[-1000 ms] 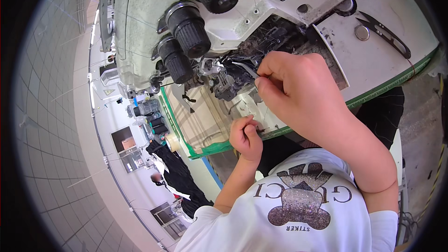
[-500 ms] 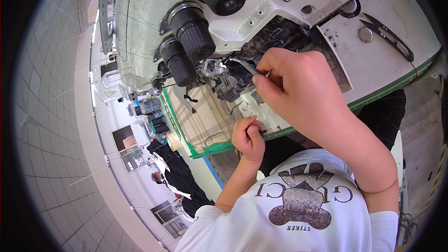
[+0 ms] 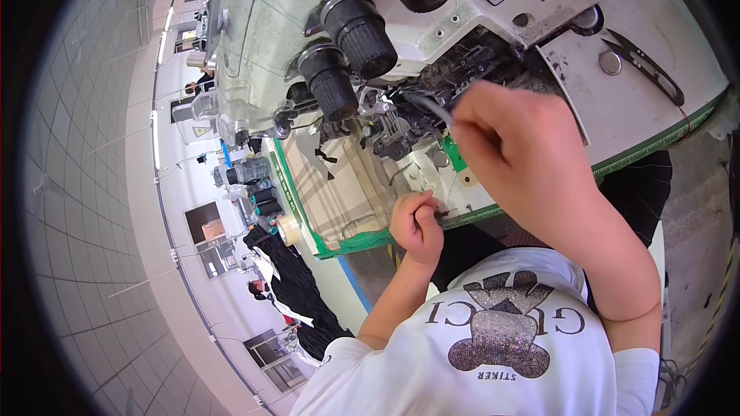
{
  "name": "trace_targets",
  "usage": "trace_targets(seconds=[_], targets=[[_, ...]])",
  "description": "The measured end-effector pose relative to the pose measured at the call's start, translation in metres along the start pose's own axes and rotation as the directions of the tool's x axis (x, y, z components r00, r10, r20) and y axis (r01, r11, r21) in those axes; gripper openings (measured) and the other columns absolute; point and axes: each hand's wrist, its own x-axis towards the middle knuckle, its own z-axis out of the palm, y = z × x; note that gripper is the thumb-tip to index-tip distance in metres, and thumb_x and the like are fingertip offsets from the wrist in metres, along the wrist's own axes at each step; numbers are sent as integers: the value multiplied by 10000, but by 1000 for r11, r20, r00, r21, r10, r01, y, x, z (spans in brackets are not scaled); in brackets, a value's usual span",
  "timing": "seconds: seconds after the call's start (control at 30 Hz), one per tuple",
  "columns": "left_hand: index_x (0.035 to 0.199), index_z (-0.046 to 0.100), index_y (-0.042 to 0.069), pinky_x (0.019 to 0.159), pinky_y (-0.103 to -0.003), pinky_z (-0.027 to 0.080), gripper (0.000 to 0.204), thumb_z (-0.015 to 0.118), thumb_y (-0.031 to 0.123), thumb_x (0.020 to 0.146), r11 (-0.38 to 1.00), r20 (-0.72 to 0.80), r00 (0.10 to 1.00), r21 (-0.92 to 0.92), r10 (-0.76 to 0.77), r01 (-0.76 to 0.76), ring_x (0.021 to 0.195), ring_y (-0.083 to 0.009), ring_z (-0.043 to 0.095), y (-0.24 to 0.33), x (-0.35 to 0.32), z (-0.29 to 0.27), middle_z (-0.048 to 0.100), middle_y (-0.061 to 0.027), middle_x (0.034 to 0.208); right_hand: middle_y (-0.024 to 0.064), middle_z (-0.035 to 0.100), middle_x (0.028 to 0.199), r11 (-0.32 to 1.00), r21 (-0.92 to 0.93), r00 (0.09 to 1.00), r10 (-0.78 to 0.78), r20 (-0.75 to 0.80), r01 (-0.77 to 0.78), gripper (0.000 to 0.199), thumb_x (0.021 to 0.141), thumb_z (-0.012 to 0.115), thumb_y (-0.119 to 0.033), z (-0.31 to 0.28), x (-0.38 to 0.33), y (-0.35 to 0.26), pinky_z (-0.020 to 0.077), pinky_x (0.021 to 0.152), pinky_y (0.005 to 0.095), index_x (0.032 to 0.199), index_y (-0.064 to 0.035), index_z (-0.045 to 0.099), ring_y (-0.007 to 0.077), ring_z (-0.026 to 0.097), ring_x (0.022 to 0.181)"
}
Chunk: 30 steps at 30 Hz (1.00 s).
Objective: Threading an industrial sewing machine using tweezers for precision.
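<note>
My right hand (image 3: 524, 146) is closed around a pair of metal tweezers (image 3: 433, 108), slightly blurred. Their tips reach into the opened lower front of a white sewing machine (image 3: 262, 38), among its dark metal parts (image 3: 397, 135). Whether the tips grip a thread cannot be made out. At the table's near edge rests my left hand (image 3: 416, 227), its fingers curled in; what lies in them, if anything, is hidden. Black ribbed tension knobs (image 3: 360, 35) jut from the machine above my right hand. Below that hand a green piece (image 3: 453, 154) shows on the machine bed.
On the white tabletop to the right lie black thread snips (image 3: 647, 68) and a round metal disc (image 3: 610, 62). Green measuring tape (image 3: 655, 150) borders the table. Beyond its left side are thread spools (image 3: 266, 202), black cloth (image 3: 297, 293) and another person (image 3: 258, 289).
My right hand has drawn back slightly to the right with the tweezers, uncovering the green piece. The view has shifted, moving the machine rightward and down. My left hand keeps its curled pose.
</note>
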Motion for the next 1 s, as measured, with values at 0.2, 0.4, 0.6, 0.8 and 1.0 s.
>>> trace_targets(seconds=[0.2, 0.4, 0.6, 0.8, 1.0], targets=[[1112, 601, -33, 538, -215, 426, 366, 427, 282, 1048, 878, 143, 969, -413, -199, 241, 593, -100, 538, 47, 19, -3, 698, -163, 923, 99, 549, 657, 952, 288, 904, -27, 426, -107, 108, 758, 699, -13, -51, -57, -11, 439, 561, 394, 799, -50, 606, 287, 548, 626], [1292, 542, -9, 464, -186, 326, 551, 420, 464, 1038, 164, 569, 770, -763, -290, 625, 511, -45, 450, 90, 67, -9, 704, -136, 996, 81, 519, 629, 964, 264, 872, -99, 479, -35, 144, 738, 714, -26, -53, -85, -4, 451, 555, 390, 824, -59, 603, 272, 545, 646], [1224, 571, -12, 502, -189, 367, 451, 454, 385, 1045, 361, 452, 836, -758, -310, 544, 548, -63, 477, 91, 65, 1, 693, -129, 946, 57, 545, 645, 995, -53, 983, -74, 168, 84, 173, 720, 741, -53, -60, -68, -11, 461, 544, 369, 807, -69, 592, 258, 558, 619], [1157, 584, -14, 511, -190, 375, 397, 466, 348, 1047, 489, 342, 840, -694, -422, 528, 582, -72, 497, 77, 48, -5, 670, -113, 882, 66, 556, 650, 944, -304, 987, -151, -61, 126, 148, 788, 704, -111, -22, -21, -5, 472, 543, 384, 795, -68, 563, 263, 598, 649], [1139, 591, -13, 519, -194, 380, 390, 463, 344, 1049, 535, 334, 855, -674, -396, 510, 608, -68, 508, 69, 38, -14, 666, -102, 874, 72, 575, 657, 925, -371, 990, -121, -72, 86, 175, 820, 685, -134, 14, -1, -1, 483, 553, 398, 788, -61, 529, 283, 616, 645]])
